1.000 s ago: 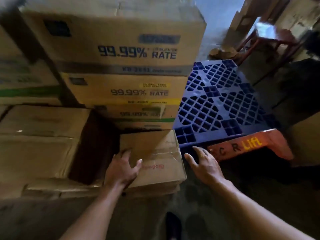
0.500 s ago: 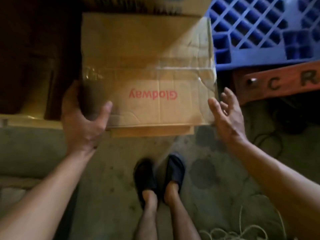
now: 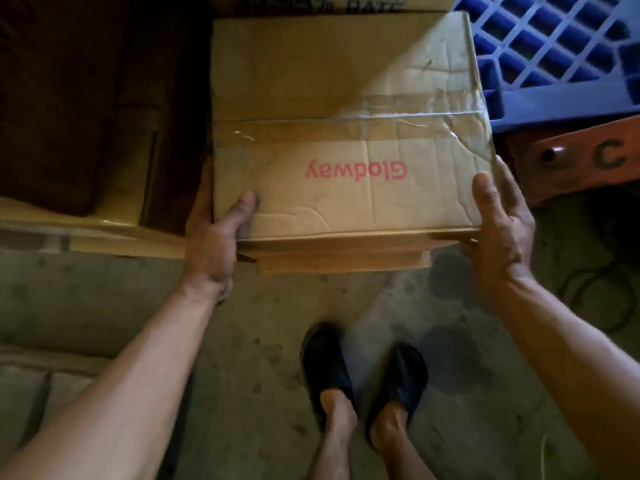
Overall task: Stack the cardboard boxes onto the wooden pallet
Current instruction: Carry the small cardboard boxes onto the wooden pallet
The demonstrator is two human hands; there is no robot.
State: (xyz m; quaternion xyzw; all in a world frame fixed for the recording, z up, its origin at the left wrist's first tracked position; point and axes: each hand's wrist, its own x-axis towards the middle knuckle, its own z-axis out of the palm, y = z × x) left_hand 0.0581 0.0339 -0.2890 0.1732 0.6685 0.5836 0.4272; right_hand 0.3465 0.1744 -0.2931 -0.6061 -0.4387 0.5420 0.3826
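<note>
Stained concrete floor (image 3: 242, 341), dim, with light falling only across the far right corner of the Glodway box (image 3: 346, 98), which sits in front of my feet on a smaller carton (image 3: 339, 261) whose near edge alone shows. The box's underside and both side walls are out of sight, as are the fingers of my left hand (image 3: 216, 244): that hand clasps the near left corner, thumb laid flat on the lid, the rest wrapped down the left wall. My right hand (image 3: 498, 230) holds the near right corner, thumb on the lid edge, fingers extended along the right wall. Both forearms reach forward, spread wide. The blue lattice pallet (image 3: 554, 46) lies just beside the box's far right, cut off by the frame, over an orange bar (image 3: 571, 157) lettered "C". A printed carton (image 3: 346, 3) is barely legible at top; dark cardboard (image 3: 104, 223) fills the left. My black shoes (image 3: 329, 368) stand below, a cord (image 3: 588, 289) coiled to the right.
</note>
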